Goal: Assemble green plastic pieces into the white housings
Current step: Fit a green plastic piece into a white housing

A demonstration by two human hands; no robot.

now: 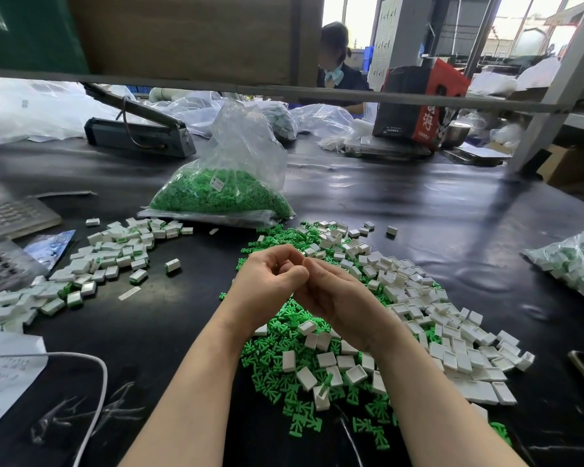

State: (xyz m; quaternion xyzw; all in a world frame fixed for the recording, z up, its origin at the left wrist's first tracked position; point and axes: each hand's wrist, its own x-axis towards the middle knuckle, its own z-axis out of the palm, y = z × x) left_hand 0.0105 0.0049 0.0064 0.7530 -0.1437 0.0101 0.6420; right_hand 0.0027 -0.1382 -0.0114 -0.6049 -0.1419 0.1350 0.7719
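Green loose pieces: a heap of small green plastic pieces (321,396) is spread on the black table top (418,203), directly under and ahead of both wrists.
White housings: open white rectangular plastic housings (429,318) are piled to the right of the green heap and partly over it.
Finished units: white housings with green showing at one end (115,254) are scattered to the left, well apart from the loose stock.
Left hand: the left hand (267,284) is held above the heap, its fingers curled inward toward the right hand; what they hold cannot be told, as it is hidden.
Right hand: the right hand (331,291) is touching the left, fingers curled and closed together; whether a piece is pinched cannot be told.
Step in hand: a green piece is judged to be being pressed into a housing between the two hands, though neither part is seen.
Next move: the joined unit is likely to be dropped on the left pile, then one green piece and one housing are to be picked; a sideways reach is called for.
Reserve stock: a clear plastic bag of green pieces (223,193) is standing beyond the heap.
Open room: bare table is left between the finished pile and the hands, and beyond the housings to the right.
Edges: a white cable (95,385) is lying near the left forearm, and a clear bag of finished units (573,264) is at the right edge.
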